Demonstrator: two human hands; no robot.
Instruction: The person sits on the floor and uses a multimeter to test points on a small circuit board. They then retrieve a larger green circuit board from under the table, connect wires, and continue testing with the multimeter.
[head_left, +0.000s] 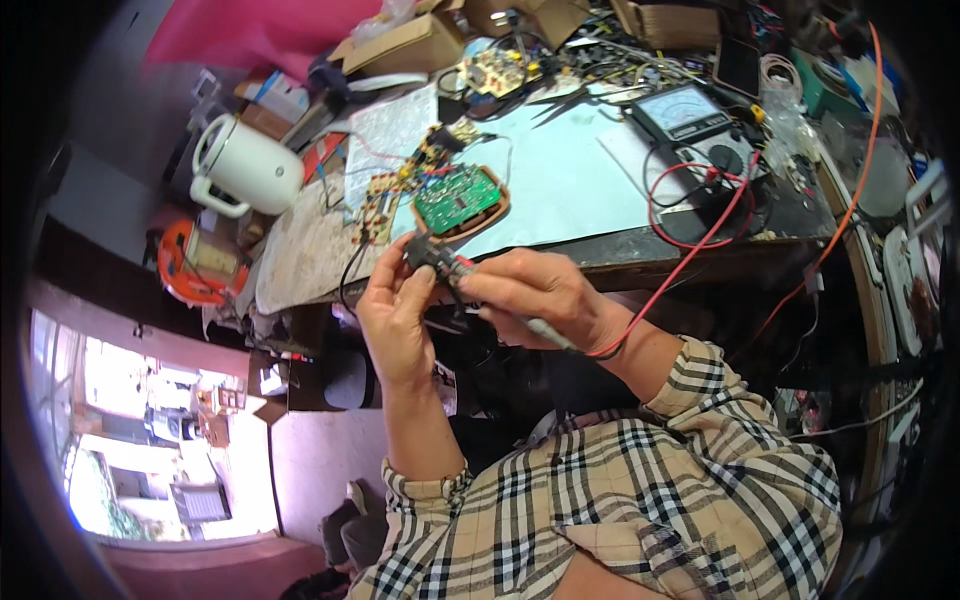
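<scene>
Black small part (420,250) pinched by left hand (395,310), half hidden, right hand (535,295) gripping red-leaded probe (545,330)

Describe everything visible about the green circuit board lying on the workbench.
The green circuit board is roughly rectangular with rounded corners, its face dotted with small pale and dark components. It lies flat but turned at an angle, seated in a brown tray-like casing whose rim shows round its right and lower sides. It rests on the pale blue sheet near the bench's front edge. Thin wires run from its upper left toward smaller yellowish boards. Neither hand touches it.
</scene>
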